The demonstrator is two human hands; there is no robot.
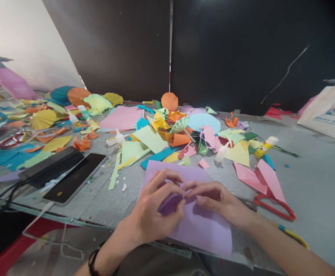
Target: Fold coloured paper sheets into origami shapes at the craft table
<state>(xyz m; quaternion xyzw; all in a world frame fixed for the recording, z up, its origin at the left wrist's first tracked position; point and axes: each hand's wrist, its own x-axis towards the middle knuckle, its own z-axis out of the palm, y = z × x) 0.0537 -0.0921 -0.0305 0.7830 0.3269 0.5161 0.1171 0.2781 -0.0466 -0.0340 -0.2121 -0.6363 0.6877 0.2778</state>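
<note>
Flat rectangular purple paper sheet (pixel 204 230), long axis slanting far-left to near-right. Your left hand (pixel 158 207) and right hand (pixel 217 197) arch inward over it, half-curled; can't tell if pinching.

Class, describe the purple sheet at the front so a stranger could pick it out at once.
Start at the grey table, on the near side of the heap of coloured paper. Between the phone on the left and the red loop handle on the right lies the purple sheet. It alone has the left hand and right hand over it.

Grey table (pixel 314 180), purple sheet (pixel 210 234), phone (pixel 77 178), scissors (pixel 291 216)
</note>
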